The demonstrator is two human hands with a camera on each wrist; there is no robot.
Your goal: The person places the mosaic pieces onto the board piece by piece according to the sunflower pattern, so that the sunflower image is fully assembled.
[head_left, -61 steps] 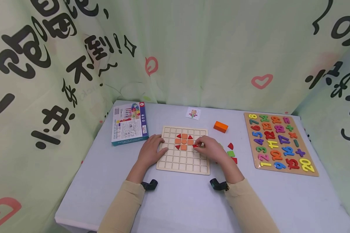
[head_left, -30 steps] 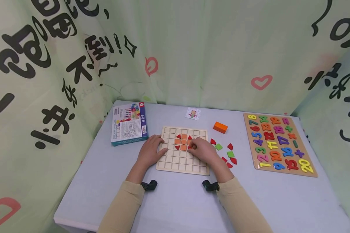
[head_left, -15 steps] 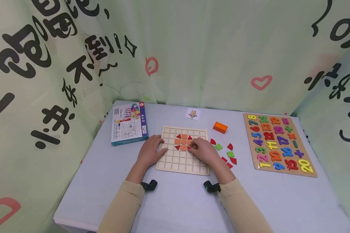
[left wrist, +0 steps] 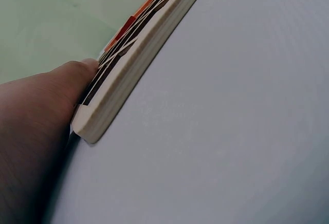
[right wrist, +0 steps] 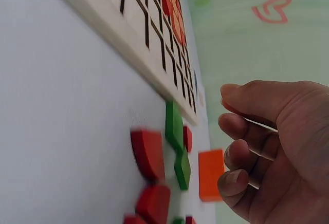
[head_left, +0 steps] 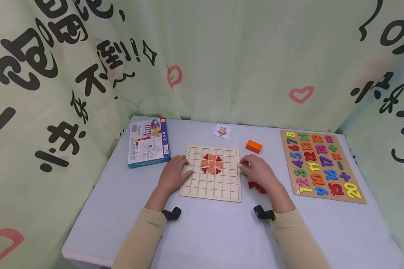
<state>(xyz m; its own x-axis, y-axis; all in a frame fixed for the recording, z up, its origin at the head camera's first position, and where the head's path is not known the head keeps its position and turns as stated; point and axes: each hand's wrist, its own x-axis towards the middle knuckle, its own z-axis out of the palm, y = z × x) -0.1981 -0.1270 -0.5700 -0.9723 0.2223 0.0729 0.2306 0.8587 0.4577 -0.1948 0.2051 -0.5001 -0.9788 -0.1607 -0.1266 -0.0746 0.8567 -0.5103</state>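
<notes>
A wooden grid board [head_left: 210, 189] lies on the table, with orange pieces [head_left: 211, 157] forming a cross and a red piece [head_left: 218, 170] at each of its corners. My left hand [head_left: 173, 173] rests on the board's left edge, fingers extended and thumb on the near side. Just off the board's right edge hovers my right hand [head_left: 257, 172], fingers loosely bent and holding nothing visible. In the right wrist view, red quarter-round pieces [right wrist: 148, 153] and green pieces [right wrist: 174, 125] lie near the board's edge, apart from the hand. The head view hides most of them under that hand.
A blue-edged box [head_left: 149, 144] stands left of the board. Behind it lies a small pattern card [head_left: 222, 130]. An orange block [head_left: 254, 146] sits beyond the right hand, and a number puzzle board [head_left: 320, 170] occupies the table's right side.
The right hand has brought a red piece to the cross's near right corner and let it go. It has since moved right, off the board; the left hand has stayed put.
</notes>
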